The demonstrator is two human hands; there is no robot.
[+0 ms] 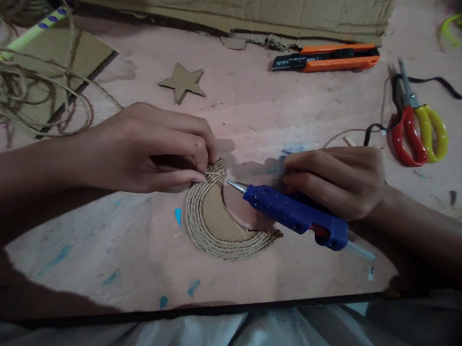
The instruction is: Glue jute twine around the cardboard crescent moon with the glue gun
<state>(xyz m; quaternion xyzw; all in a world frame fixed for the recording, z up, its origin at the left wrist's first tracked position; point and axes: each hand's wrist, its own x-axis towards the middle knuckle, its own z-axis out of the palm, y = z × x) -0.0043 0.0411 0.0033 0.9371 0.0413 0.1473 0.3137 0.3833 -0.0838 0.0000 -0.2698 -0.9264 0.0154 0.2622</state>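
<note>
A cardboard crescent moon (213,214) lies on the table, its outer curve covered with rows of jute twine (197,229). At the crescent's upper end, my left hand (158,145) pinches the twine with thumb and fingers against the cardboard. My right hand (337,182) is wrapped round a blue hot glue gun (293,211). The metal nozzle points left, just beside the upper part of the crescent. From the gun's back end sticks a translucent glue stick (360,249). The gun's handle is mostly hidden behind my right fingers.
Behind the hands are a cardboard star (183,84), an orange box cutter (340,58) and red-and-yellow scissors (408,136) with a black cord around them. Loose twine (31,99) tangles over a cardboard piece (92,49) at left. A large cardboard sheet (248,11) spans the back.
</note>
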